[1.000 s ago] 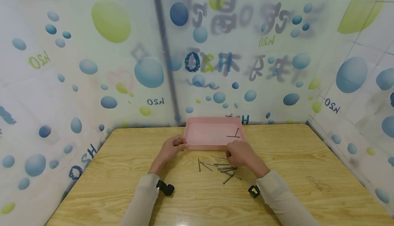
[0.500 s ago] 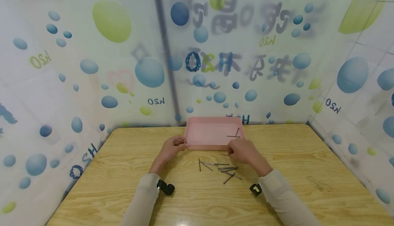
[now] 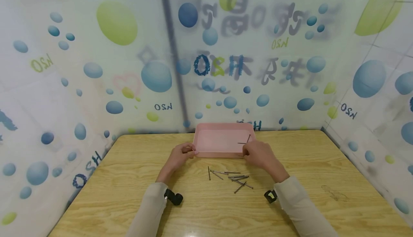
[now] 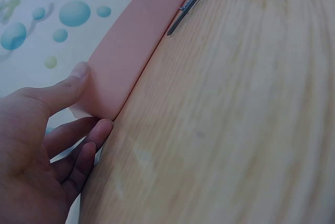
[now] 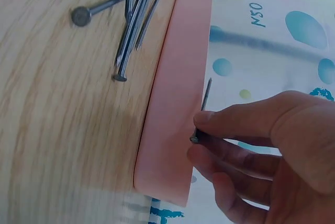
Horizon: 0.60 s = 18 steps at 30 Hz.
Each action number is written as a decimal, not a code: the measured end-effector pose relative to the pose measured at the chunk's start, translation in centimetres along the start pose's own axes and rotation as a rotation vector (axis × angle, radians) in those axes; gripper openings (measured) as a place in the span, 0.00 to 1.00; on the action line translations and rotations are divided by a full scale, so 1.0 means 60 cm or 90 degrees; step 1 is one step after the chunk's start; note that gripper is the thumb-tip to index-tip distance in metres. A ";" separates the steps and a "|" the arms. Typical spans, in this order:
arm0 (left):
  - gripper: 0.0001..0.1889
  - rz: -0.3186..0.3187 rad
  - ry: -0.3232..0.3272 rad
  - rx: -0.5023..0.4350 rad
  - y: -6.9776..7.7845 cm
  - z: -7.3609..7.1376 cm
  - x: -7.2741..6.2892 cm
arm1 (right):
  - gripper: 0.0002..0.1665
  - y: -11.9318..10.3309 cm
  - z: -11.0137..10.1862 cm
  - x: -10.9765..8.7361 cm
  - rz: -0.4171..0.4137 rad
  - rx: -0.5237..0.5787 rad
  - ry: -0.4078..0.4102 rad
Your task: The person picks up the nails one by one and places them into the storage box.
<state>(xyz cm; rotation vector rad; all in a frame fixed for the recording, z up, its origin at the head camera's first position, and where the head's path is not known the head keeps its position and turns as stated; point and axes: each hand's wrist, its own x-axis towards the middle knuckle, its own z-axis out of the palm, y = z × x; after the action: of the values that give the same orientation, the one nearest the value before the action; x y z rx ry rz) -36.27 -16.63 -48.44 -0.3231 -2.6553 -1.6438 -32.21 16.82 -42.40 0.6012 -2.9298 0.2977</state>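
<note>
A shallow pink tray (image 3: 213, 142) sits at the back of the wooden table. My left hand (image 3: 178, 156) holds its near left corner, thumb on the wall in the left wrist view. Over the near right part of the tray, my right hand (image 3: 262, 157) pinches a nail (image 5: 207, 96) between thumb and fingers, level with the rim in the right wrist view. Inside the tray, partly behind that hand, lie two dark nails (image 3: 248, 138). Several loose nails (image 3: 238, 177) lie in a small pile on the table in front of the tray.
A patterned curtain (image 3: 258, 86) with blue and green dots hangs right behind the table's back edge and along both sides. The wooden tabletop (image 3: 206, 212) stretches toward me. Each wrist wears a small black camera (image 3: 173, 197).
My right hand has lifted a nail from beside the pile and moved up and slightly right, over the tray's near edge. My left hand has stayed at the tray corner.
</note>
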 end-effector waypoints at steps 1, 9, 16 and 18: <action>0.05 -0.001 -0.001 -0.001 0.000 0.000 0.000 | 0.07 0.001 0.000 0.001 0.003 -0.003 0.005; 0.05 -0.008 -0.003 -0.006 0.000 0.000 -0.001 | 0.10 0.006 -0.005 0.002 0.034 -0.006 0.036; 0.06 -0.009 -0.002 -0.007 0.000 0.000 -0.001 | 0.14 0.015 -0.006 0.003 0.050 -0.003 0.071; 0.06 -0.009 -0.001 -0.006 -0.001 0.000 -0.001 | 0.15 0.017 -0.005 0.003 0.052 -0.010 0.082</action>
<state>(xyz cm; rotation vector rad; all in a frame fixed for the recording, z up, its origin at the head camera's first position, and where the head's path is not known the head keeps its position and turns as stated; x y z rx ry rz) -36.23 -16.66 -48.47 -0.3073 -2.6585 -1.6609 -32.74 17.76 -42.27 0.4433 -2.8337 0.3097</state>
